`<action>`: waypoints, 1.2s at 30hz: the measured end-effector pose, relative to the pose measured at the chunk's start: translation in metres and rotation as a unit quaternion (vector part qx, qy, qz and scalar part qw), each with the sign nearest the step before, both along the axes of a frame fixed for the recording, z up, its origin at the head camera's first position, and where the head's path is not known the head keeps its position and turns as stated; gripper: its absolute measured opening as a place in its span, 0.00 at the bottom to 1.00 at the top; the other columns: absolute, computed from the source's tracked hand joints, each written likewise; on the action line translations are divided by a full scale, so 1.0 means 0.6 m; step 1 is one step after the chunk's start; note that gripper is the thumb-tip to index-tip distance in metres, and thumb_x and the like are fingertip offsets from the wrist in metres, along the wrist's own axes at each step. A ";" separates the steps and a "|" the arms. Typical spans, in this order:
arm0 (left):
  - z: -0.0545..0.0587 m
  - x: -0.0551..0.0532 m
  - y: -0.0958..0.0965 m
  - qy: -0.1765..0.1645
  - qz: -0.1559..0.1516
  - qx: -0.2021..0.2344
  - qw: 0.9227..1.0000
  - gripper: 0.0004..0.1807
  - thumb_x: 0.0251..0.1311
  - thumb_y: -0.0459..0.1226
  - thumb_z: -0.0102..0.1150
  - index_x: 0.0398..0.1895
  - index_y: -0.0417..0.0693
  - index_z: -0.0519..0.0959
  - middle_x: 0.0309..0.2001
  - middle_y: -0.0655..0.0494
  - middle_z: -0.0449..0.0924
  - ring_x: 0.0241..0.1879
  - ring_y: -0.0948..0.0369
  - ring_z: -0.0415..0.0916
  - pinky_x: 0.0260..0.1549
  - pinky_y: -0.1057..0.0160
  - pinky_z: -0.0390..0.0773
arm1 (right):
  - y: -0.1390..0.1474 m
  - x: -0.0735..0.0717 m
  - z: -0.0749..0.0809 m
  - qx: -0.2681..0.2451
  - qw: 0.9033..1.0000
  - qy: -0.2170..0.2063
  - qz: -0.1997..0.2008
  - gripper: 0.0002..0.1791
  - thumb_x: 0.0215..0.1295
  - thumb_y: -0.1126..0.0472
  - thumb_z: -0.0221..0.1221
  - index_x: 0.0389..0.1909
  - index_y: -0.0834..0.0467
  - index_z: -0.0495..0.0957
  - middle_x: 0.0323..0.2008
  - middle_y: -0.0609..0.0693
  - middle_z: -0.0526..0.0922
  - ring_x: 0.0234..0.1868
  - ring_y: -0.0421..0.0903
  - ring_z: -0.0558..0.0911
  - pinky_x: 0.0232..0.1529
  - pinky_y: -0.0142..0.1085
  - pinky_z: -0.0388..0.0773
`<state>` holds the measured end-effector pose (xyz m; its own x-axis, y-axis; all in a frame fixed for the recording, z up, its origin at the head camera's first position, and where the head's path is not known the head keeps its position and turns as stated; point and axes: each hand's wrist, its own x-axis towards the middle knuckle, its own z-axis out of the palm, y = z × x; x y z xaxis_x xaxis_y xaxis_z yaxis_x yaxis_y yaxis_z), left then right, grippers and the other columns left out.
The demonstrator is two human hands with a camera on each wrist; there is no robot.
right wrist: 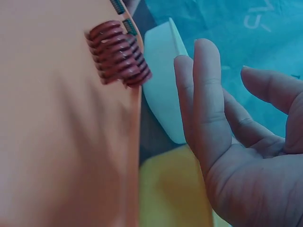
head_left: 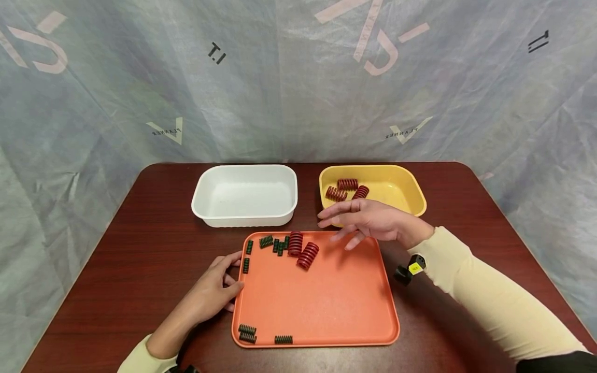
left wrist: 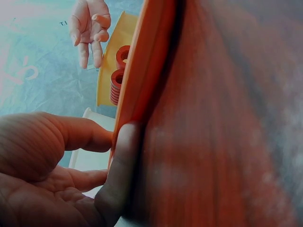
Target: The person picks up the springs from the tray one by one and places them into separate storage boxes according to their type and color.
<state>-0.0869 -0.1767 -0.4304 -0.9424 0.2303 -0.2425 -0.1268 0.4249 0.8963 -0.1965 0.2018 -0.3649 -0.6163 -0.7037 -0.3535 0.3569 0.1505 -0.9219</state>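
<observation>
Steadying the orange tray (head_left: 345,300), right grip (head_left: 368,220) spread wide

The left grip (head_left: 215,287) pinches the tray's edge, which should keep it from sliding. The right grip hovers with fingers apart, holding nothing. Two large red coil springs (head_left: 308,255) lie on the tray to the left of that grip, close beside each other; three more sit in the yellow bin (head_left: 398,194) just beyond it. Small green coil springs (head_left: 246,266) lie just inside the rim by the left grip, with others nearer the body and a few crowding the farther red spring.

The step in hand seems to be moving the red springs. Doing it well likely means taking the nearer one first, closing fingertips and thumb across its coils in line with its slant, and lifting straight up without brushing its neighbour.
</observation>
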 end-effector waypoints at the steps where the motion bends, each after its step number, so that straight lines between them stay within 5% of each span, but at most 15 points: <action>1: 0.000 0.000 0.000 0.000 0.000 0.000 1.000 0.36 0.66 0.22 0.60 0.77 0.39 0.62 0.64 0.39 0.63 0.34 0.55 0.80 0.19 0.58 0.86 | -0.003 0.002 -0.002 0.002 1.000 0.002 0.003 0.27 0.80 0.64 0.51 0.75 0.68 0.63 0.73 0.67 0.67 0.61 0.68 0.78 0.44 0.46 0.89; 12: 0.001 0.000 0.001 0.002 0.001 0.001 1.000 0.36 0.66 0.22 0.60 0.77 0.38 0.62 0.64 0.39 0.63 0.35 0.55 0.80 0.19 0.58 0.87 | -0.034 0.027 -0.028 -0.004 1.000 -0.008 0.025 0.29 0.80 0.61 0.54 0.75 0.66 0.62 0.73 0.64 0.67 0.60 0.70 0.78 0.43 0.49 0.89; 19: -0.001 0.000 0.000 0.001 0.001 0.001 1.000 0.36 0.66 0.22 0.60 0.77 0.38 0.62 0.64 0.39 0.63 0.35 0.55 0.80 0.19 0.58 0.87 | -0.045 0.038 -0.048 0.007 1.000 -0.028 0.004 0.27 0.79 0.61 0.56 0.75 0.62 0.65 0.70 0.62 0.71 0.58 0.69 0.80 0.44 0.55 0.88; 36: -0.001 0.001 0.000 -0.004 0.003 0.003 1.000 0.36 0.66 0.22 0.60 0.77 0.39 0.62 0.64 0.40 0.63 0.35 0.55 0.80 0.19 0.57 0.87 | -0.060 0.033 -0.087 -0.019 0.997 -0.070 -0.019 0.26 0.74 0.74 0.54 0.71 0.66 0.69 0.62 0.61 0.76 0.53 0.64 0.84 0.51 0.60 0.84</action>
